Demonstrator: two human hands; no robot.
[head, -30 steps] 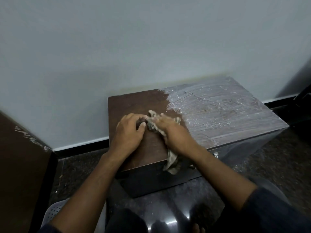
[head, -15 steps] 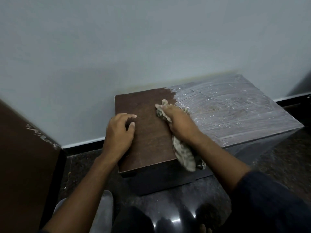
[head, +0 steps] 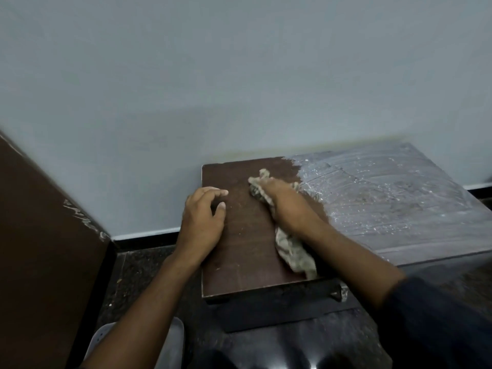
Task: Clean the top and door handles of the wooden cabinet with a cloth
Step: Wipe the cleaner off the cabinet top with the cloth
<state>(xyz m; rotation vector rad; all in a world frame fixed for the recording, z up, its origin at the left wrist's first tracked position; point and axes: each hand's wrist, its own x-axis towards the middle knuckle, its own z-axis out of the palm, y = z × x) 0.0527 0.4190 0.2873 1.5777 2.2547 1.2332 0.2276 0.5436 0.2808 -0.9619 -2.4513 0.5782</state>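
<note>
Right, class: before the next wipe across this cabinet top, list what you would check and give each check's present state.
1. Cloth under the right hand: ok.
2. Left hand rests on the cabinet top, steadying it: ok.
3. Left part of the top wiped dark: ok.
4. Right part free of whitish film: not ok.
5. Door handle cleaned: cannot tell.

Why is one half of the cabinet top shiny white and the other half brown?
Head view: glare off the streaked right part of the cabinet top washes it pale; the left part, under the left hand and the right hand pressing the cloth, looks dull brown.
</note>
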